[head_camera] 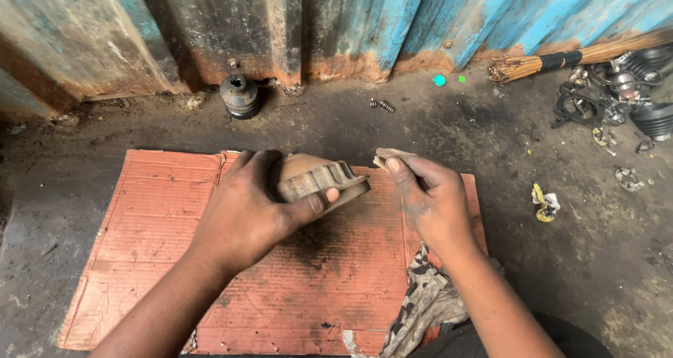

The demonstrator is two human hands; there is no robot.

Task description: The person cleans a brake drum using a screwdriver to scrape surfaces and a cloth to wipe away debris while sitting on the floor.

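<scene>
On grimy concrete floor [491, 126], against a rusted blue corrugated wall [364, 21], lies one reddish cardboard sheet [154, 239]. Over it, left hand [245, 211] is wrapped around one rusty metal part [319, 179], mid-sheet. Right hand [431, 200] pinches one small abrasive scrap [389, 156] just right of the part. One patterned rag [424, 302] lies near; one broom [561, 60] far right.

I see soft, even daylight with no glare. Under my left hand [245, 211] lies only a faint shadow on the cardboard [147, 239]. The centre is sharp, and the corrugated wall [336, 21] bends slightly toward the edges.
</scene>
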